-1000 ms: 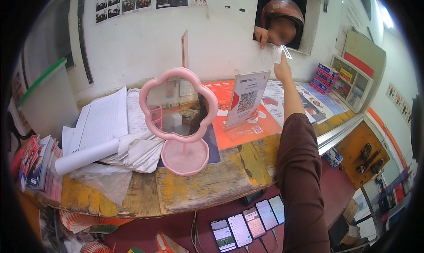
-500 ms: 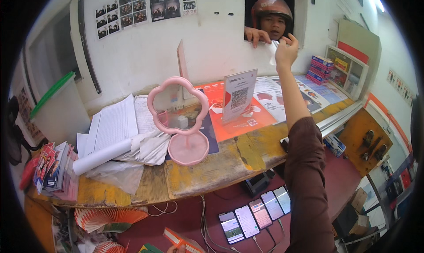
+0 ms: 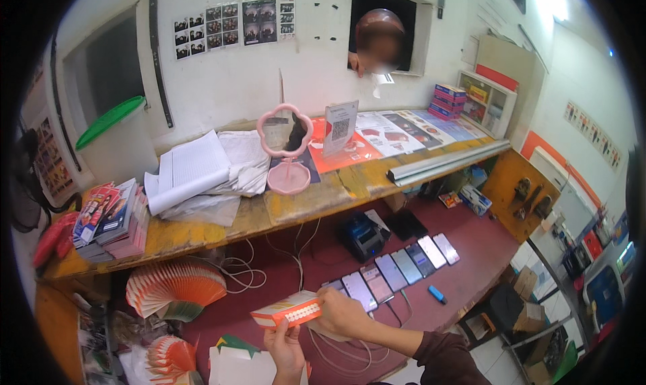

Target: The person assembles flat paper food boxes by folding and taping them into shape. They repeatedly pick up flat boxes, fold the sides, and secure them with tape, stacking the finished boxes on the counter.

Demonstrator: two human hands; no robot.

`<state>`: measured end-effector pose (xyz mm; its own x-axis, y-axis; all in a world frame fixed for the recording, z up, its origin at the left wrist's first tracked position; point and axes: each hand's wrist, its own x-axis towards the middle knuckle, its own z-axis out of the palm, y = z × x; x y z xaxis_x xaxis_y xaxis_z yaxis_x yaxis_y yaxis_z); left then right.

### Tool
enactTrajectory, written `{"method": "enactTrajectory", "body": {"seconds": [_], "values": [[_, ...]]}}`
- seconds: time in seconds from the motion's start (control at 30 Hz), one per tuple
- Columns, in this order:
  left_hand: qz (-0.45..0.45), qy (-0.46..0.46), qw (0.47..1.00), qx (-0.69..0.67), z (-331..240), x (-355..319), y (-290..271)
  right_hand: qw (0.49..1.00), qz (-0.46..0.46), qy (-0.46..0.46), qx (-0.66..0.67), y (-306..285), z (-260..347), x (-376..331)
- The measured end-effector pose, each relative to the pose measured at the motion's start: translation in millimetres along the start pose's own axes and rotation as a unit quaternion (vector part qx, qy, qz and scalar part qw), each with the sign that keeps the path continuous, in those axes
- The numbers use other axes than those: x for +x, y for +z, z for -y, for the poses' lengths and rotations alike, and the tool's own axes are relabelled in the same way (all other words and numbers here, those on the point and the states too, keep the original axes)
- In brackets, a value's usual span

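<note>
Low in the middle, both my hands are on a flat orange-and-white packet (image 3: 296, 309), which has a row of white ovals along its near edge. My left hand (image 3: 285, 348) pinches its lower edge from below. My right hand (image 3: 342, 315) grips its right end, fingers curled round it. Several lit phones (image 3: 377, 283) lie in a slanting row just beyond my right hand. A fan of orange-and-white cards (image 3: 171, 287) stands to the left, and white sheets (image 3: 242, 366) lie beneath my left hand. At the window, a person in a helmet (image 3: 379, 25) holds a white paper slip (image 3: 381, 81).
A worn yellow shelf (image 3: 350, 193) crosses above the red tabletop (image 3: 431, 318). It bears a pink mirror (image 3: 288, 176), a sign with a code (image 3: 340, 126) and paper stacks (image 3: 192, 163). Cables (image 3: 299, 250) trail behind the packet. A blue marker-like object (image 3: 437, 294) lies right of the phones.
My right hand has come down from the white slip at the window to the packet. The slip stays with the helmeted person. My left hand has raised the packet further into view.
</note>
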<state>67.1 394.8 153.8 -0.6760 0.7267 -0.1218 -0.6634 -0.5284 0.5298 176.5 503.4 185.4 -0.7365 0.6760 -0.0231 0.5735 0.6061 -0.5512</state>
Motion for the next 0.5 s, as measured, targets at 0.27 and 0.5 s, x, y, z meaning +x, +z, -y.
{"method": "enactTrajectory", "body": {"seconds": [0.27, 0.5], "values": [[0.112, 0.035, 0.993, -0.009, -66, -38, -63, 0.921, -0.347, -0.001, 0.177, 56, 51, -56], [0.135, -0.044, 0.981, 0.13, -93, -55, -115, 0.9, -0.379, -0.188, 0.105, 131, 142, -86]]}}
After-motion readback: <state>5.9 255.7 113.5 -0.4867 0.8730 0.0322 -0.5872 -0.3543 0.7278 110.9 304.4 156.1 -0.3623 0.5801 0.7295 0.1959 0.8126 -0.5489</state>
